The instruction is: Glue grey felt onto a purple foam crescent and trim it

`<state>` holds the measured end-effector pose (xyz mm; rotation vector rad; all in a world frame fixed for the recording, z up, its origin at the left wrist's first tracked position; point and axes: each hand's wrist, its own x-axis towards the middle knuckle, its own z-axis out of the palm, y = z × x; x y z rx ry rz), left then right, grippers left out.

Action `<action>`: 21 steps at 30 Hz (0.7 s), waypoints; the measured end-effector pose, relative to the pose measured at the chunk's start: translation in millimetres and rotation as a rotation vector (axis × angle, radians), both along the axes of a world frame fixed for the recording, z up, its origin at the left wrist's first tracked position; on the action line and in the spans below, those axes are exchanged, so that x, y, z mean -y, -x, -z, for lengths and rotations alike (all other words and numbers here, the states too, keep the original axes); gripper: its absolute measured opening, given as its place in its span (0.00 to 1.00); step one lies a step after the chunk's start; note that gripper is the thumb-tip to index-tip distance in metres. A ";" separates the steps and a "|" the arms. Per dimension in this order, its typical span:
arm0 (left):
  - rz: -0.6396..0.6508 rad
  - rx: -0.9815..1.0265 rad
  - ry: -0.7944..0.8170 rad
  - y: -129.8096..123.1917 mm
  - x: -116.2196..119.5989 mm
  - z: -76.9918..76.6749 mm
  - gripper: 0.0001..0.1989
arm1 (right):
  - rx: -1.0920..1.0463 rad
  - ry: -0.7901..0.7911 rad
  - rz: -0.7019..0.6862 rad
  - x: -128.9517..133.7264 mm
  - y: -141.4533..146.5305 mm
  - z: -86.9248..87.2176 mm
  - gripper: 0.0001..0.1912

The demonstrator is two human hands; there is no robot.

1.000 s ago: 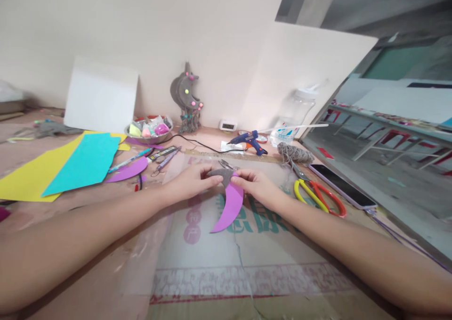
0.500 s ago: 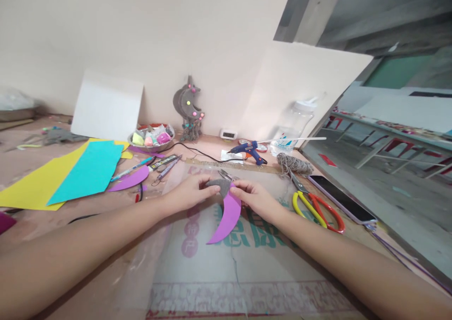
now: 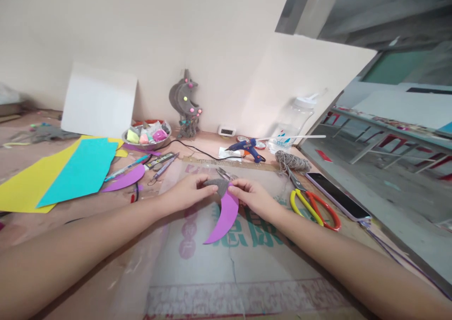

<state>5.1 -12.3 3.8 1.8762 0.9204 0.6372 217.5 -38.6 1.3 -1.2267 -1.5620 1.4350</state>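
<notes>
A purple foam crescent [image 3: 226, 216] is held up over the printed plastic sheet, one end covered in wrapped grey yarn [image 3: 219, 186]. My left hand [image 3: 192, 190] pinches the yarn-covered tip between thumb and fingers. On the upper edge of the bare purple part, beside the wrapping, the thumb and fingers of my right hand [image 3: 252, 195] are closed. The crescent's free point hangs down to the left. A thin strand of yarn [image 3: 232, 263] runs down the sheet below it. Just behind my hands lie small metal snips [image 3: 223, 173], partly hidden.
Scissors [image 3: 314, 209], a phone [image 3: 337, 196] and a yarn bundle [image 3: 292, 161] lie at right. A glue gun [image 3: 247, 148] and bottle [image 3: 293, 122] stand behind. At left are foam sheets [image 3: 77, 171], another purple piece [image 3: 125, 179] and a bowl [image 3: 129, 141]; a yarn-wrapped moon [image 3: 185, 98] leans by the wall.
The view has shifted slightly, so most things sit a little further left. Both hands keep their grip on the crescent, with hardly any visible movement.
</notes>
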 end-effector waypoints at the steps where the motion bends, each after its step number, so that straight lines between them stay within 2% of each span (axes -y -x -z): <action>1: 0.004 0.000 0.002 0.1 -0.2 0.4 0.14 | 0.007 -0.003 0.007 -0.2 -0.1 0.0 0.19; 13: -0.007 -0.012 -0.011 -0.2 -0.6 2.1 0.14 | 0.016 -0.040 0.041 -0.7 2.4 -3.8 0.21; 21: -0.014 0.096 0.021 0.9 1.6 2.1 0.16 | 0.069 -0.135 0.014 1.5 1.9 -3.0 0.20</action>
